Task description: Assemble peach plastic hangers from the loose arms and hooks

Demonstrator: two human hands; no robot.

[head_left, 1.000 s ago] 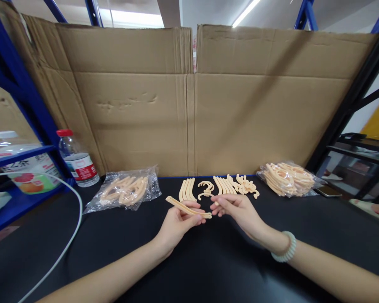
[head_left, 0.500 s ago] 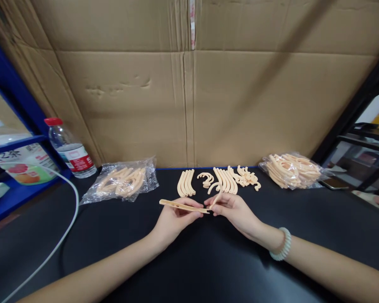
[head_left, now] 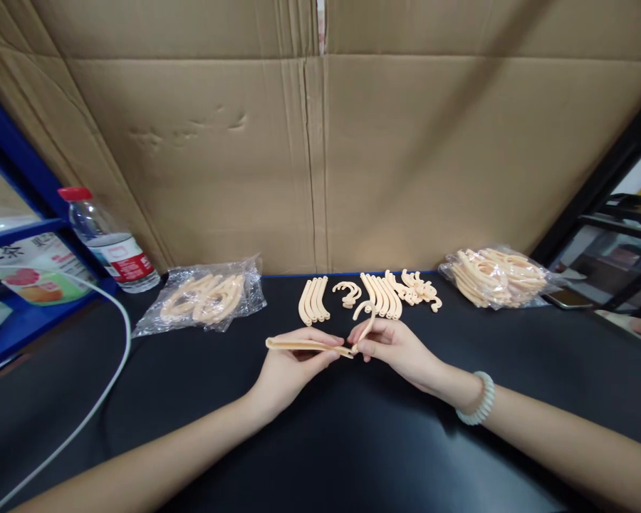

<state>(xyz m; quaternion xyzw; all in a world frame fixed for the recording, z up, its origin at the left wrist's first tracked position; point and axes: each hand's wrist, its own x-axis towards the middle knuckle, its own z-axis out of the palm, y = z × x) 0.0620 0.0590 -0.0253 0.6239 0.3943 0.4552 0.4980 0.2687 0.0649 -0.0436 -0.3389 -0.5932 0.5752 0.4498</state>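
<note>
My left hand (head_left: 284,367) pinches a long beige plastic bar (head_left: 291,344), which looks like a hanger arm, between thumb and fingers. The bar lies nearly level, its grooved side partly visible. Closed around a thin, curved beige hook (head_left: 371,322), my right hand (head_left: 403,356) holds the hook's lower end against the bar's right tip. Whether the two pieces are joined there, I cannot tell. Just beyond the hands lie a row of similar bars (head_left: 314,301), some loose hooks (head_left: 348,291), a second row of bars (head_left: 387,296) and a pile of small curved pieces (head_left: 419,288).
Clear plastic bags of beige parts lie at left (head_left: 208,299) and right (head_left: 496,278). A red-capped bottle (head_left: 120,249) stands by the blue shelf (head_left: 26,239). A white cable (head_left: 112,388) curves across the left side. Cardboard (head_left: 219,164) walls the back of the black table (head_left: 320,442).
The hook has turned in my right hand and its curve now shows more fully. The bar has rolled slightly, showing its groove. The view has tilted down a little.
</note>
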